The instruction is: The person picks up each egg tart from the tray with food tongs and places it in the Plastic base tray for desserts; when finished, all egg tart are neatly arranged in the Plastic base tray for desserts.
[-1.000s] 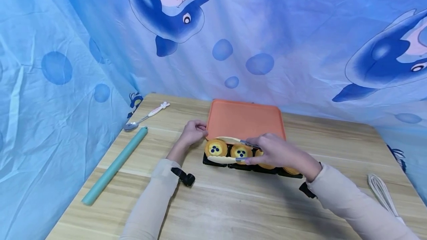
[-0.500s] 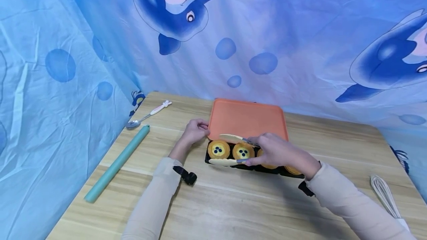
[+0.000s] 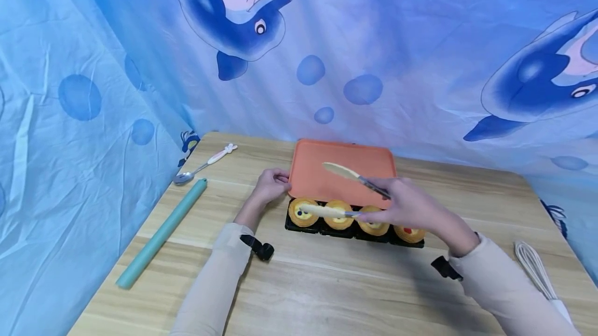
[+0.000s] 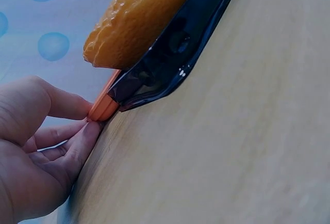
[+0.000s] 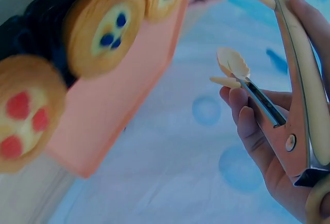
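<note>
My left hand (image 3: 272, 185) pinches the left front corner of an orange tray (image 3: 317, 154); in the left wrist view thumb and fingers meet at its rim (image 4: 104, 106). Several egg tarts (image 3: 372, 228) sit in a row in a black plastic container (image 3: 306, 229) along the tray's front edge. Most carry blue dots; the rightmost tart (image 3: 408, 234) has red pieces. My right hand (image 3: 416, 209) holds food tongs (image 5: 293, 95), whose pale scalloped ends are spread wide apart. One end overlaps the two left tarts in the head view, the other the orange tray. Nothing is between the ends.
A teal rolling pin (image 3: 163, 232) and a spoon (image 3: 205, 164) with a rabbit-shaped handle lie at the left of the wooden table (image 3: 299, 294). On the right is a whisk (image 3: 534, 268). Blue curtains with dolphin prints (image 3: 261, 29) hang behind and at the left.
My right hand has drawn back to the right, and the tongs have spread wider and swung away from around the left tarts. My left hand stays at the tray corner.
</note>
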Motion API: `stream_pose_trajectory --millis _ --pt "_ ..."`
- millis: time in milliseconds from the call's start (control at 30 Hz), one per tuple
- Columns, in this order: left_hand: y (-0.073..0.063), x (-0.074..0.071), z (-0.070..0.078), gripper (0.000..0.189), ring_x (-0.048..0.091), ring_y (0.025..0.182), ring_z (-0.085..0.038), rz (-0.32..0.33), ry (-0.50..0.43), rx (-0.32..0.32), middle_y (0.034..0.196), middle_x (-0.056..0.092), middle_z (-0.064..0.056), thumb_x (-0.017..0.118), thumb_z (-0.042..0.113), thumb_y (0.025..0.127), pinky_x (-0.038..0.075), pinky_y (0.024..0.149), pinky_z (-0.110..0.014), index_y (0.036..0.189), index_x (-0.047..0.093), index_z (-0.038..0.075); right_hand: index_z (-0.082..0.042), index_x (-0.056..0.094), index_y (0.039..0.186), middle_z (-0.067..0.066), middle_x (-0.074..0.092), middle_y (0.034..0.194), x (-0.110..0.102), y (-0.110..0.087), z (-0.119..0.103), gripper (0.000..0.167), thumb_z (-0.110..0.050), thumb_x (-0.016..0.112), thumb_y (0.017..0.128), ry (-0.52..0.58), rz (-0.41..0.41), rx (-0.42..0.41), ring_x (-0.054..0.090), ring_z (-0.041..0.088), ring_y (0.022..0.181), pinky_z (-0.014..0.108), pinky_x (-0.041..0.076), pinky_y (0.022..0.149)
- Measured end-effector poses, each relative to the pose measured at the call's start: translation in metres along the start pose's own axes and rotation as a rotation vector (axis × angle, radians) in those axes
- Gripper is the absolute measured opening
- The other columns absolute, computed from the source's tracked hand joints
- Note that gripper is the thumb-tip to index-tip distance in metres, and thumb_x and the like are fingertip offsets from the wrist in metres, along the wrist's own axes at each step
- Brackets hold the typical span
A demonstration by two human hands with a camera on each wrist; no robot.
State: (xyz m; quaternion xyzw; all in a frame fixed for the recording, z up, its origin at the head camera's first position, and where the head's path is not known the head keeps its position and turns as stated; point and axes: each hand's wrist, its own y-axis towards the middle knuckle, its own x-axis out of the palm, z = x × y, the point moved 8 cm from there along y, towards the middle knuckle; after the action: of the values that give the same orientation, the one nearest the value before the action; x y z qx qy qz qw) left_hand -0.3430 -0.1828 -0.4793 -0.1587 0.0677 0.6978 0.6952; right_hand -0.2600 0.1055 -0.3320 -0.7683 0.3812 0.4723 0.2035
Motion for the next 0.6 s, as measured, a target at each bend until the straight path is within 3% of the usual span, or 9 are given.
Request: stream_pose_trajectory --millis 67,133,367,600 --pt "0.0 0.0 -0.001 0.034 0.062 0.085 -0.024 -0.001 0.001 0.001 0.099 0.065 -0.014 0.069 -0.003 0.08 0.053 0.076 -0.031 0.114 0.065 -0.005 -0.003 0.052 0.142 0.004 0.063 0.082 -0.01 -0.009 0.014 0.088 -0.058 0.077 0.078 -0.005 0.045 0.053 0.048 0.009 0.052 0.028 0.043 0.05" --pt "-0.001 0.0 0.0 0.034 0.062 0.085 -0.024 0.0 0.005 -0.001 0.1 0.064 -0.014 0.069 -0.003 0.08 0.053 0.076 -0.031 0.114 0.065 -0.004 -0.001 0.052 0.142 0.001 0.047 0.068 -0.02 -0.021 0.03 0.089 -0.056 0.079 0.077 -0.013 0.089 0.107 0.03 0.008 0.046 0.027 0.034 0.043" --pt "-0.002 0.0 0.001 0.033 0.062 0.088 -0.025 0.008 0.017 -0.006 0.101 0.064 -0.014 0.069 -0.002 0.082 0.053 0.077 -0.032 0.115 0.065 -0.004 0.005 0.053 0.138 0.005 0.053 0.072 -0.049 -0.059 0.092 0.083 -0.045 0.083 0.078 -0.058 0.251 0.236 0.038 0.016 0.052 0.03 0.033 0.047" --pt "-0.002 0.001 0.001 0.033 0.062 0.089 -0.025 0.004 0.02 0.004 0.101 0.064 -0.014 0.069 -0.001 0.083 0.053 0.078 -0.032 0.115 0.064 -0.004 0.011 0.056 0.128 0.005 0.045 0.065 -0.048 -0.08 0.151 0.079 -0.053 0.074 0.085 -0.075 0.261 0.39 0.04 0.019 0.055 0.032 0.034 0.05"
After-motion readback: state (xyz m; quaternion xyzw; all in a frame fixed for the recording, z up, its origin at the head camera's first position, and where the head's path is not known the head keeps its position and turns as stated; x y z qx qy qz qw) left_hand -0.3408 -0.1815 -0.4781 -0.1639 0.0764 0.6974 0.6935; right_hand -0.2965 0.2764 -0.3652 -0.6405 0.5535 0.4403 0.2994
